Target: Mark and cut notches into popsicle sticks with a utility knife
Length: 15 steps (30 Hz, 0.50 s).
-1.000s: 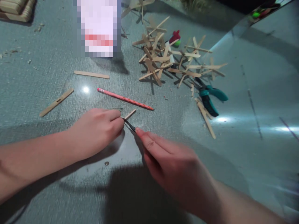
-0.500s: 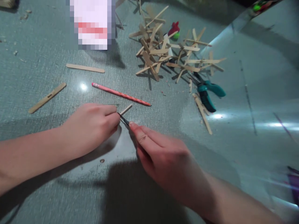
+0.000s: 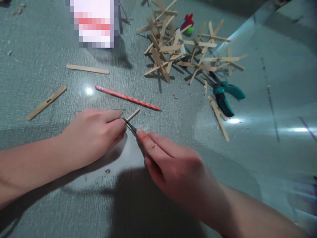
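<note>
My left hand (image 3: 99,132) is closed around a wooden craft stick (image 3: 133,114); one narrow end pokes out past the fingertips, and the rest is hidden in the hand. My right hand (image 3: 170,162) grips a thin, dark, pointed tool (image 3: 130,126), its tip against the stick right beside my left fingers. Most of that tool lies hidden under the palm, so its exact kind is unclear. Just beyond both hands lies a pink pencil (image 3: 127,98). A craft stick with a small slot (image 3: 47,102) rests left of it, and a plain craft stick (image 3: 88,69) lies farther back.
Several crossed craft sticks (image 3: 170,48) form a heap at the back, with a small red and green figure (image 3: 187,24) among them. Teal-handled pliers (image 3: 224,97) and loose stick pieces (image 3: 219,119) are on the right. A blurred-out white object (image 3: 94,23) stands at the back left.
The view has shifted slightly, so the things on the table sit a little differently in it. Both hands keep almost the same pose, the tool still against the stick.
</note>
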{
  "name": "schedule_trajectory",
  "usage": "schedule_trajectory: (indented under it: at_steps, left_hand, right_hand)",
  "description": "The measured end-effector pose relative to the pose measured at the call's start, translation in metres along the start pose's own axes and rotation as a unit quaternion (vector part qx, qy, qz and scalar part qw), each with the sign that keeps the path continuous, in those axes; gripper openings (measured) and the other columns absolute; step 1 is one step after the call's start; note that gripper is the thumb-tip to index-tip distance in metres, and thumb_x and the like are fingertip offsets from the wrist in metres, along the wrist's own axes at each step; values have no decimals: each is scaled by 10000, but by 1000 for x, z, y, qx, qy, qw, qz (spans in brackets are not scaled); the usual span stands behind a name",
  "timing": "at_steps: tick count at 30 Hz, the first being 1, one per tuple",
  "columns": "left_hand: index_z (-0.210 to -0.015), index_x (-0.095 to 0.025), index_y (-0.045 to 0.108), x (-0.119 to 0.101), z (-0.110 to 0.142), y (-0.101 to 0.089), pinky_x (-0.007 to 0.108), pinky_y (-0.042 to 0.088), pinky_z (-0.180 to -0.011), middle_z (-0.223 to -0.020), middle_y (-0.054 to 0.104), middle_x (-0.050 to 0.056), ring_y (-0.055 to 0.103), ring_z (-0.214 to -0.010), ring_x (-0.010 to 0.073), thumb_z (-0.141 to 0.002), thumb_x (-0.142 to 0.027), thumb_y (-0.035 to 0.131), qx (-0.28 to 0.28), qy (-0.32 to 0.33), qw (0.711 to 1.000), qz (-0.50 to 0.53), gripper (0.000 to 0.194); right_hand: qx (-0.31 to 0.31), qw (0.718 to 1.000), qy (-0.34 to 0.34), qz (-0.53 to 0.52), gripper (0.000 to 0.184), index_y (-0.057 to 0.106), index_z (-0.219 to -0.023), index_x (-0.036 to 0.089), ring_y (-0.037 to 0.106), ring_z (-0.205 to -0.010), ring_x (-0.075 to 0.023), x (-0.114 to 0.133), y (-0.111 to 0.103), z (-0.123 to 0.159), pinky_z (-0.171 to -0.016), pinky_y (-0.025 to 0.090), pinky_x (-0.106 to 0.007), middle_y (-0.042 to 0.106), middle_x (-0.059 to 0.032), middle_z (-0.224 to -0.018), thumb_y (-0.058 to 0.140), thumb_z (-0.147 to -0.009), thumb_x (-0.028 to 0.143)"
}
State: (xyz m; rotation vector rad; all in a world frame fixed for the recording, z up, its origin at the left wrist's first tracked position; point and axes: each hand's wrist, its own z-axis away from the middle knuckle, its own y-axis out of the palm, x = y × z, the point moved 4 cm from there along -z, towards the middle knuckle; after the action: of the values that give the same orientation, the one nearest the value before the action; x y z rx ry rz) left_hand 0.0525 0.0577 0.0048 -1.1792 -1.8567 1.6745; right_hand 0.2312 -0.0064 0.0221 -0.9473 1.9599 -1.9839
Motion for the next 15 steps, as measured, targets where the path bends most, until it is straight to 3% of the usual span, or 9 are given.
schedule_trajectory:
  at_steps: [7, 12, 15]
  left_hand:
    - [-692, -180, 565, -1, -1, -2, 316, 351, -555, -674, 494, -3, 458, -580, 142, -1048, -141, 475, -6, 36, 999, -36, 369]
    - [-680, -188, 543, -2, -3, -4, 304, 352, -541, -659, 467, -16, 448, -568, 138, -1052, -140, 458, -5, 37, 999, -29, 385]
    - [-680, -188, 543, -3, -4, -4, 307, 348, -535, -653, 462, -18, 457, -566, 137, -1048, -145, 464, 2, 31, 999, -30, 379]
  right_hand:
    - [-2, 1000, -8, -2, 497, 627, -1426, -12, 788, -1127, -304, 6, -3, -3, -978, 685, -417, 772, -220, -1282, 458, -960, 18]
    - [43, 999, 16, -10, 705, 558, -1555, 150, 768, -1171, -351, 2, -1, -1, -932, 708, -453, 735, -170, -1382, 642, -871, 5]
    - [66, 998, 20, -9, 737, 519, -1590, 201, 776, -1146, -340, 0, 1, 1, -894, 714, -434, 716, -141, -1423, 660, -885, 38]
